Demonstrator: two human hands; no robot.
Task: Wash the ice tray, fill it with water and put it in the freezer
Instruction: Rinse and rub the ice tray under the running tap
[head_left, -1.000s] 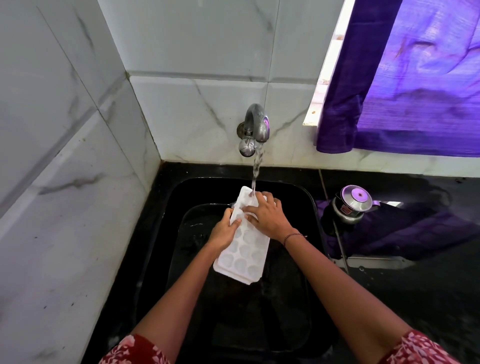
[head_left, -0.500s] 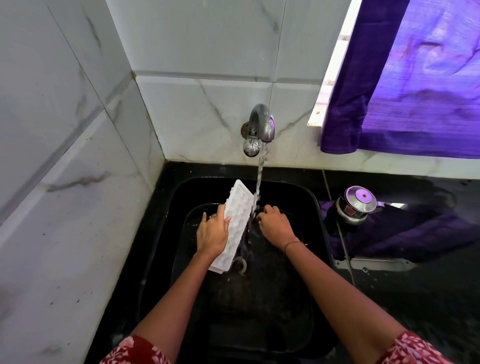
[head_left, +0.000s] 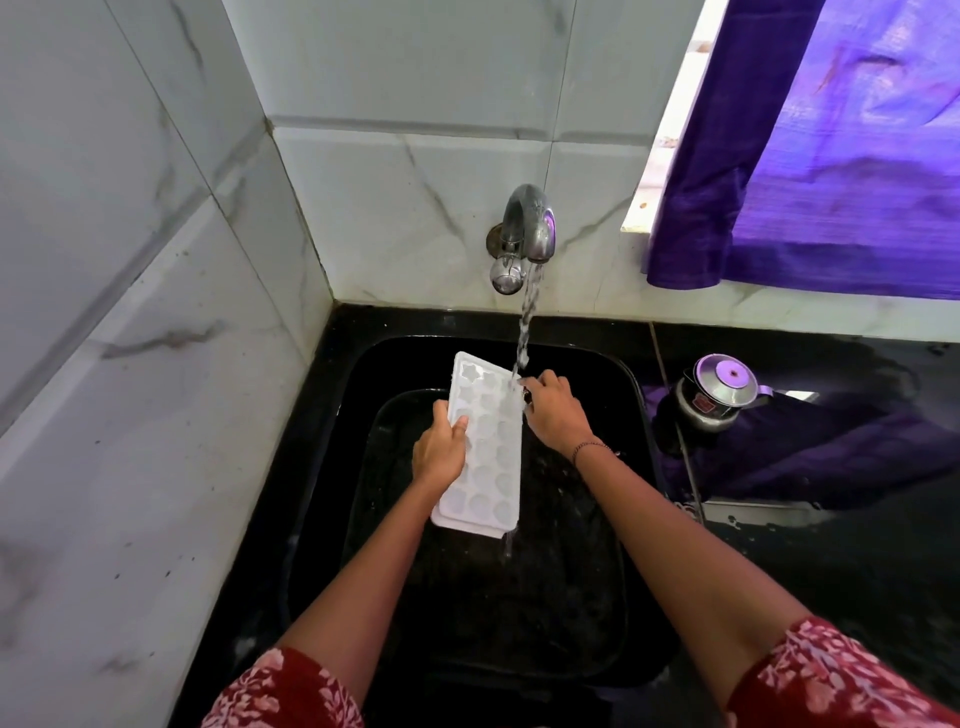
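The white ice tray (head_left: 485, 447) is held over the black sink (head_left: 631, 395), cups facing up, its near end tilted down. My left hand (head_left: 439, 449) grips its left edge. My right hand (head_left: 553, 413) holds the tray's upper right edge, right where the water stream (head_left: 527, 317) from the steel tap (head_left: 524, 234) lands. Water runs off the tray's near right corner into the basin.
White marble-look tiles close the left side and the back. A small steel pot with a lid (head_left: 719, 392) sits on the wet black counter (head_left: 831, 545) to the right. A purple curtain (head_left: 831, 145) hangs at the upper right.
The tray was up on its edge, held by my left hand only; now it lies flatter with its cups up. My right hand has come back onto its right edge under the stream.
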